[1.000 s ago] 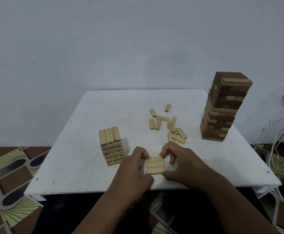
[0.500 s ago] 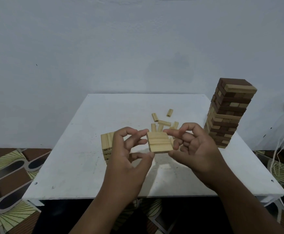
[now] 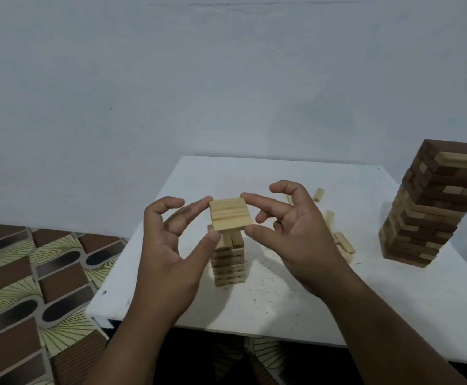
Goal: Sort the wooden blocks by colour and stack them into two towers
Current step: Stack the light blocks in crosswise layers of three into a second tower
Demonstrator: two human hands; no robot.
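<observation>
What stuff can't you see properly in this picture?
Head view only:
- Top of the light tower: hidden behind the held layer of light blocks.
- Some loose light blocks: hidden behind the right hand.
- Mixed tower: right side cut off by the picture edge.
- Left hand: its palm faces away.

I'm getting dim, flat, bluish indoor light here, nothing glaring anywhere. Soft shadows sit on the counter under both hands and beside the pale tower, falling toward its near edge, so light comes from above. The whole picture looks soft and smeary with compression. The mixed tower at the right edge leans from wide-angle bending.
</observation>
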